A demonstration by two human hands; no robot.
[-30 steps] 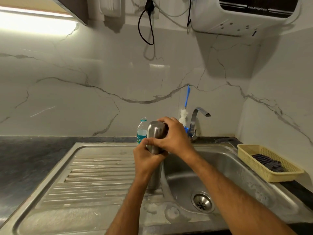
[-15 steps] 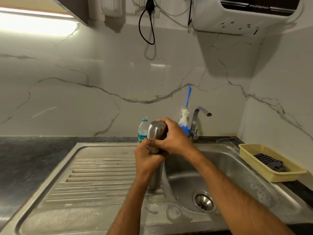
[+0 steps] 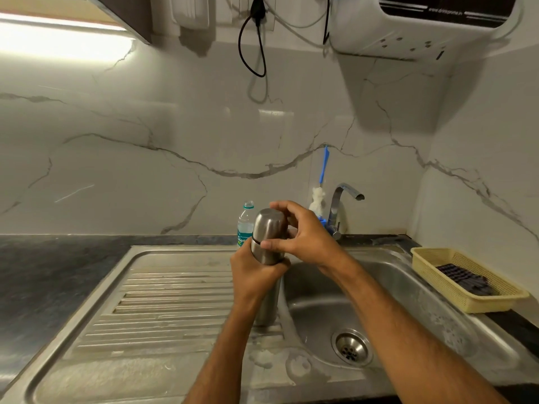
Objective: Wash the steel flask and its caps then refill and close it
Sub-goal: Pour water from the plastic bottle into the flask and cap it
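Marble-veined wall and a steel sink frame the scene; the steel flask stands upright on the drainboard at the basin's edge, the left hand wrapped round its body, the right hand with fingers curled over the outer cap. Wet steel could slip if the cap releases suddenly, tipping the flask into the basin. Just behind the fingers, the plastic bottle carries a label too blurred to read.

Flask: brushed steel, satin sheen. Sink: stainless steel, dull, water-stained, ribbed drainboard. Wall: glossy marble-look. Basket: woven-look plastic. Bottle: clear plastic.
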